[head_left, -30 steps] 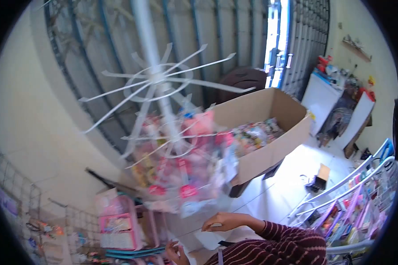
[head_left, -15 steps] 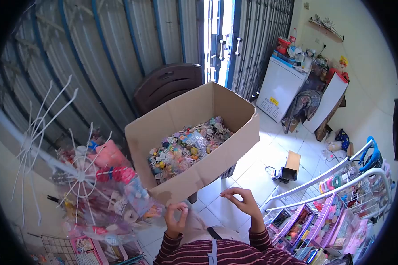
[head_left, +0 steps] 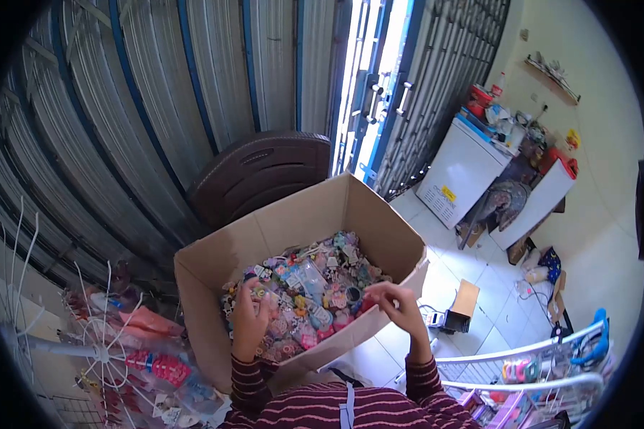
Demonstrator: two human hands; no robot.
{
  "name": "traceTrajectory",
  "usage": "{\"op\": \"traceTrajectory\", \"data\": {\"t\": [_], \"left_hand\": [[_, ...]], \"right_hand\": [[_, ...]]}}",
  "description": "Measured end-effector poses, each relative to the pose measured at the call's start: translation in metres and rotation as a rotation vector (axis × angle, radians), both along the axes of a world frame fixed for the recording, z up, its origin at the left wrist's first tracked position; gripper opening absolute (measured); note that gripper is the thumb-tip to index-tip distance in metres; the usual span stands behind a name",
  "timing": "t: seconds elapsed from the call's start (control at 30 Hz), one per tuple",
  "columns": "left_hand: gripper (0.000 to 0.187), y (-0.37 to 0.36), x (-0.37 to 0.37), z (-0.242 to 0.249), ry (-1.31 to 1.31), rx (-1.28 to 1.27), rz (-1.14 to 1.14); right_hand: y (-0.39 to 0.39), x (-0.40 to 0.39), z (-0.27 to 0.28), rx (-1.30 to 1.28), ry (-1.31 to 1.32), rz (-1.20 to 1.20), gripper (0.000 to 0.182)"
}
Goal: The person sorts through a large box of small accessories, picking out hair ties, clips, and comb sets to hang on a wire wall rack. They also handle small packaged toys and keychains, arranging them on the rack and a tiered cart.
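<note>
A large cardboard box [head_left: 293,211] stands before me, its bottom covered with a heap of small colourful trinkets [head_left: 311,304], some in clear plastic. My left hand [head_left: 252,322] reaches over the near left side of the heap, thumb and fingers curled together. A small pale-yellow piece shows right at its fingertips; what exactly they hold I cannot make out. My right hand [head_left: 401,311] is over the box's right front rim, fingers bent into a pinch. Its fingertips overlap the edge of the heap, close by a red piece [head_left: 367,304].
A brown plastic chair [head_left: 261,168] stands behind the box, against the folding metal shutter [head_left: 215,71]. Left is a white wire rack [head_left: 101,352] hung with bagged goods. Right are a white metal shelf frame [head_left: 522,386] and a white freezer [head_left: 458,171]. A small device [head_left: 451,322] lies on the floor.
Both hands have moved forward from in front of my body to the box, the left over the trinkets and the right to the rim. My view has shifted, and the box appears nearer.
</note>
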State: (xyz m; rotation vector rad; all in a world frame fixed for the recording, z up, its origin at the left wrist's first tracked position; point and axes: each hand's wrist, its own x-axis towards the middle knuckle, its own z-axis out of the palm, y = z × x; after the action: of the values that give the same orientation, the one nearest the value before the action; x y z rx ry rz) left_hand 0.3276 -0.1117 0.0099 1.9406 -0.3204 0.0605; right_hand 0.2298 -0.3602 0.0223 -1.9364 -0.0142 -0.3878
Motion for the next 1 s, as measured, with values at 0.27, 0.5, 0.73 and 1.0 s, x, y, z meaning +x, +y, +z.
{"op": "traceTrajectory", "data": {"t": [0.27, 0.5, 0.73, 1.0], "left_hand": [[0.04, -0.069, 0.143, -0.091, -0.014, 0.798, -0.07], [0.047, -0.08, 0.176, -0.201, 0.241, 0.988, -0.096], [0.041, -0.091, 0.18, -0.241, 0.124, 1.122, -0.111], [0.026, -0.086, 0.172, -0.194, 0.263, 1.191, 0.036]], "right_hand": [[-0.038, 0.193, -0.012, -0.293, -0.045, 0.384, 0.017], [-0.05, 0.284, -0.207, -0.799, 0.448, 0.576, 0.034], [-0.071, 0.262, -0.285, -0.47, 0.359, 0.351, 0.04], [-0.083, 0.277, -0.252, -0.523, 0.681, 0.396, 0.031]]}}
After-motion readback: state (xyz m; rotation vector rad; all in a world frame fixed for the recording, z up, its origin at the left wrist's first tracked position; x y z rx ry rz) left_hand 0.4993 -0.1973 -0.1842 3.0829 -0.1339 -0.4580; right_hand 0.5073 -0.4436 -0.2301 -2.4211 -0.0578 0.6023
